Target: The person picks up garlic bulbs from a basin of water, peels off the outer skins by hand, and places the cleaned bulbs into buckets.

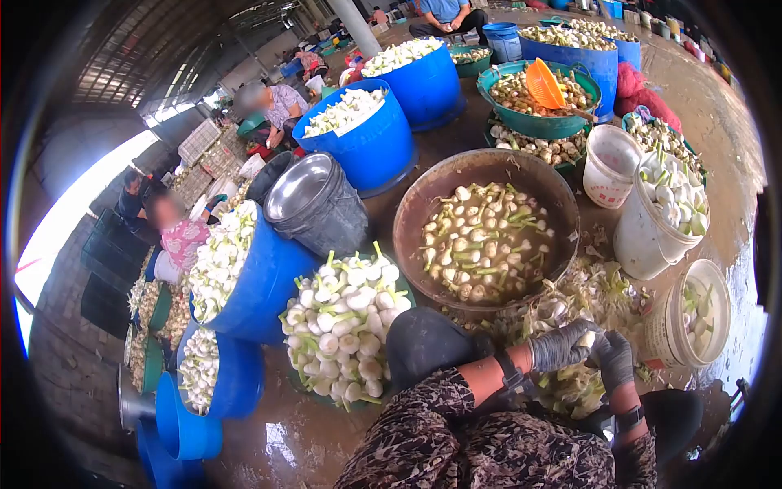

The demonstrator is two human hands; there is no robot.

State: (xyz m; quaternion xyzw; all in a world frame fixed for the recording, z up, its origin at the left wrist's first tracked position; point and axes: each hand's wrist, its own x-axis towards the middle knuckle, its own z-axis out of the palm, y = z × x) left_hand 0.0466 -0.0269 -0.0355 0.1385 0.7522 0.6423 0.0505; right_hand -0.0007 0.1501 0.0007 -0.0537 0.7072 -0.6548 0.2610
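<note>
Garlic bulb (586,339) clamped in my left hand (560,346), lower right of frame! Right hand (613,359) close beside, can't tell its grip; peelings (570,386) below.

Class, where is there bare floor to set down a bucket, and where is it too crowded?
Bare wet floor lies between the blue basin, the heaped garlic and the patterned sleeve; a narrower strip separates the grey bucket from the brown basin. Crowded: around the left hand and right hand, with peelings close by and white buckets rightward.
</note>
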